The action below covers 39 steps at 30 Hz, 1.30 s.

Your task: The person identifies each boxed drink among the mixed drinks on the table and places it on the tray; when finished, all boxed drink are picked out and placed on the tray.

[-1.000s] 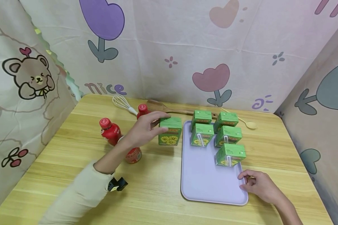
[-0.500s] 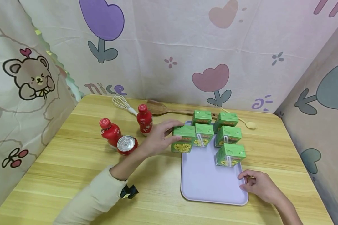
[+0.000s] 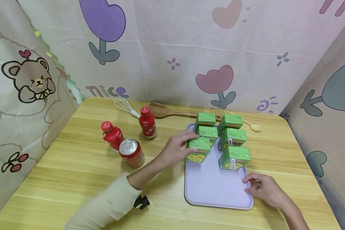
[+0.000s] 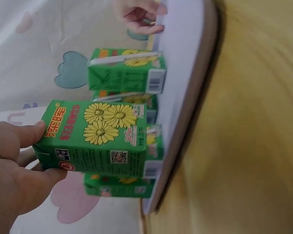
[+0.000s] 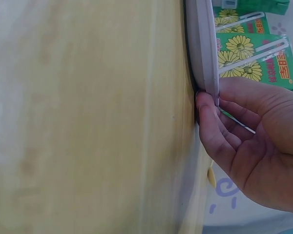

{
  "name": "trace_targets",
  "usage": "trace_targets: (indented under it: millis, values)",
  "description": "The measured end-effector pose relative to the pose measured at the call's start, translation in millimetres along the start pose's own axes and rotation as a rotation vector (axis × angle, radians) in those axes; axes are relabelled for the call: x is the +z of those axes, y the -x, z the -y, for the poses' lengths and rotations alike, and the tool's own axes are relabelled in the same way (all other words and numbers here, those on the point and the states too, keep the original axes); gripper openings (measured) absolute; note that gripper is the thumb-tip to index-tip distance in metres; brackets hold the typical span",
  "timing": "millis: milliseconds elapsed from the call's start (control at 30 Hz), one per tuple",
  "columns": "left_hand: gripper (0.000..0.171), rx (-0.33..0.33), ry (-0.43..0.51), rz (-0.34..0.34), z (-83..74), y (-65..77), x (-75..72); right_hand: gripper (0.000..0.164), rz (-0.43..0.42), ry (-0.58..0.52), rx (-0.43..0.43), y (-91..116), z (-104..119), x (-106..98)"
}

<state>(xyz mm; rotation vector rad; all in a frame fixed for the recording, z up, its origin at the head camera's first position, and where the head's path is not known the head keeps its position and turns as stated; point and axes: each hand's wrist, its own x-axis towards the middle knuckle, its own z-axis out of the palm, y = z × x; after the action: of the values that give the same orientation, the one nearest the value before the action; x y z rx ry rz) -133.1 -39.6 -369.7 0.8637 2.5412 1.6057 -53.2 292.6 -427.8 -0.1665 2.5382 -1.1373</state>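
My left hand (image 3: 173, 152) grips a green drink carton (image 3: 196, 156) printed with yellow flowers, fingers and thumb at its upper end. That carton is over the left side of a lilac tray (image 3: 218, 191); in the left wrist view, its lower end (image 4: 144, 141) looks raised off the tray. Several similar cartons stand on the tray, including one (image 3: 208, 131) right behind the held one and one (image 3: 235, 156) at the right, with a white straw on its front. My right hand (image 3: 263, 189) pinches the tray's right rim (image 5: 212, 53) between thumb and fingers.
Two red bottles (image 3: 148, 123) and a red can (image 3: 132, 153) with a silver top stand left of the tray. Behind lie a white whisk (image 3: 126, 106), a wooden spatula (image 3: 161, 110) and a pale yellow spoon (image 3: 255, 127). Printed cloth hangs around the table.
My left hand has carried the carton rightward and toward me, from beside the bottles to over the tray's left edge. The can and rear bottle are uncovered. My right hand stays at the rim.
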Motion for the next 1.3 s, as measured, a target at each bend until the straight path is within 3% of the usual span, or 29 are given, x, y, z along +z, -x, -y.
trace_targets:
  millis: [300, 500, 833, 1067, 1200, 1300]
  values:
    - [0.042, 0.068, -0.021, 0.035, 8.0, 1.0, 25.5, 0.026, -0.003, 0.006, 0.011, 0.0, 0.1, 0.2]
    - [0.041, 0.089, -0.031, 0.014, 10.2, 0.2, 36.9, 0.027, 0.002, -0.012, 0.010, -0.1, 0.9, 0.7]
    - [0.042, 0.077, -0.076, 0.035, 10.4, -0.6, 41.3, 0.026, -0.001, 0.032, 0.035, -1.3, 1.6, -2.6]
    - [0.051, 0.084, -0.138, 0.070, 4.7, 3.2, 27.9, 0.029, 0.048, 0.060, 0.020, 2.2, 3.9, -4.9]
    - [0.055, 0.074, -0.168, 0.042, -8.5, 10.5, 5.1, 0.037, 0.147, 0.050, -0.011, 5.3, 11.5, -13.1]
    - [0.054, 0.114, -0.216, -0.021, -17.5, 18.2, -21.5, 0.037, 0.161, 0.072, -0.063, 6.4, 16.9, -25.3]
